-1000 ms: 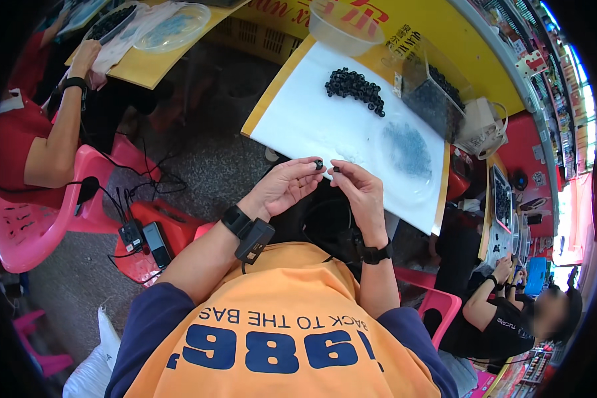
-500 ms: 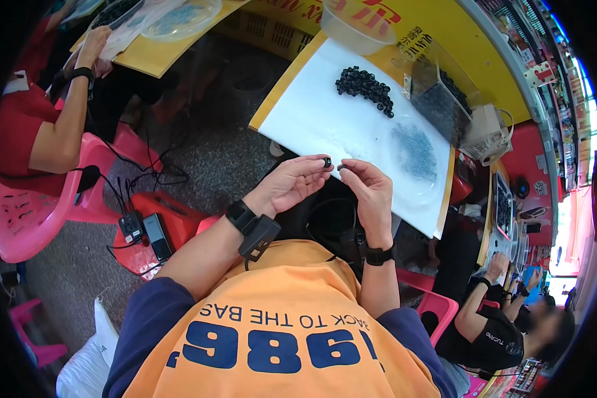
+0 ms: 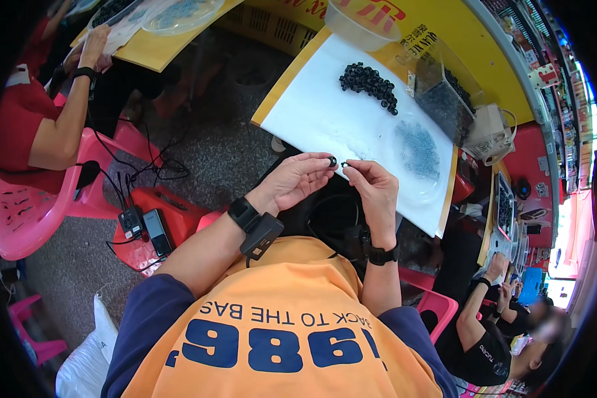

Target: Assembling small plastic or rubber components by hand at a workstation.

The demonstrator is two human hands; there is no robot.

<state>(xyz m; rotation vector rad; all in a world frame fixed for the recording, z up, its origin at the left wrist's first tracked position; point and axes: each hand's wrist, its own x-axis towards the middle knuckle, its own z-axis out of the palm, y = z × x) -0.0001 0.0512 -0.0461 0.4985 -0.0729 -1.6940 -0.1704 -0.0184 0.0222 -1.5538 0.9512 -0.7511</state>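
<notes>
Between the thumb and fingertips of my left hand (image 3: 297, 180) is a small black ring-shaped piece (image 3: 332, 162). Close beside it, my right hand (image 3: 373, 189) pinches a tiny dark piece (image 3: 344, 165), too small to name. The two pieces are a short gap apart, just over the near edge of the white-covered table (image 3: 305, 119). A heap of similar black ring-shaped pieces (image 3: 368, 86) lies farther back on the white surface. To its right, a shallow clear dish (image 3: 404, 192) holds many small blue-grey bits (image 3: 418, 151).
Behind the heap stand a round translucent tub (image 3: 361, 30) and a clear bin (image 3: 438, 93) of black pieces. A white bag (image 3: 491, 136) is beside the bin. At left are a person in red (image 3: 30, 126), a pink chair (image 3: 30, 212) and a red stool (image 3: 156, 219) with cables. Another person (image 3: 484, 345) works at right.
My right fingertips have tilted slightly, and the tiny dark piece now shows more at their tips. Both hands stay close together, with the black piece still in my left hand.
</notes>
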